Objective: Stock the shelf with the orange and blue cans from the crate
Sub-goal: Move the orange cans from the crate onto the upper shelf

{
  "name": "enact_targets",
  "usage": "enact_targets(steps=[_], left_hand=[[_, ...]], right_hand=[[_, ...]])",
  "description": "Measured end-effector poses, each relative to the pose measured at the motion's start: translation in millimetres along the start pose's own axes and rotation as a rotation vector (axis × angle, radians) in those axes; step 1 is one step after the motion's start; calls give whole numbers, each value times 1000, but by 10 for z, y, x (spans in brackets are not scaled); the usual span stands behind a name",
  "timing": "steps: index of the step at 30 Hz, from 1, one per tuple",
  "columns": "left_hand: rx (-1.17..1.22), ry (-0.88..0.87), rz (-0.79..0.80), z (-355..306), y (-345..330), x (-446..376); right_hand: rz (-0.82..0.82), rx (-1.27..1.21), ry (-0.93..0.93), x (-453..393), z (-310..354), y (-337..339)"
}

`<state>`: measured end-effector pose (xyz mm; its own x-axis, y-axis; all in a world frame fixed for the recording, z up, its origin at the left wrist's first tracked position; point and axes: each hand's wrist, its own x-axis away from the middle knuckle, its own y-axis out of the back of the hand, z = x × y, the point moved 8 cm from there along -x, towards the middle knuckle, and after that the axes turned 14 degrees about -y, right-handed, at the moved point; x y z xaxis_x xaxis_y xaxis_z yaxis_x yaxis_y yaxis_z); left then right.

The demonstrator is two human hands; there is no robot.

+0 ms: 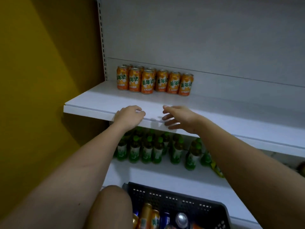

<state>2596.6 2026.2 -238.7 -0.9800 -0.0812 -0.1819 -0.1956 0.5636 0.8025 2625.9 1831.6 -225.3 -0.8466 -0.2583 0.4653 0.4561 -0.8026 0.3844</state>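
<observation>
Several orange cans [154, 80] stand upright in rows at the back left of the white shelf [92, 104]. Both hands hover at the shelf's front edge and hold nothing. My left hand [129, 116] has its fingers loosely curled over the edge. To its right, my right hand [179, 118] has its fingers spread and relaxed. At the bottom of the view sits a dark plastic crate [189, 201] with orange cans [148, 215] and blue cans [165, 219] lying inside.
Green-capped bottles [148, 149] fill the lower shelf under my hands. A yellow wall [41, 71] stands to the left. A slotted upright [102, 38] runs along the shelf's left side. My knee [113, 207] is beside the crate's left edge.
</observation>
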Motion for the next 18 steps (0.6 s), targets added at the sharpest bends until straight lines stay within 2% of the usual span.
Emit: enact_targets(steps=[3, 6, 8, 10, 18], left_hand=[[255, 26, -197, -145, 40, 317], [412, 61, -270, -298, -49, 616], [476, 76, -238, -369, -217, 793], [512, 87, -188, -420, -414, 944], [587, 179, -34, -530, -1195, 1478]], right_hand=[[-84, 73, 51, 239, -179, -16], [-201, 358, 149, 472, -313, -84], [-229, 520, 181, 619, -430, -174], [-231, 571, 191, 706, -565, -242], [-243, 474, 156, 821, -1302, -385]])
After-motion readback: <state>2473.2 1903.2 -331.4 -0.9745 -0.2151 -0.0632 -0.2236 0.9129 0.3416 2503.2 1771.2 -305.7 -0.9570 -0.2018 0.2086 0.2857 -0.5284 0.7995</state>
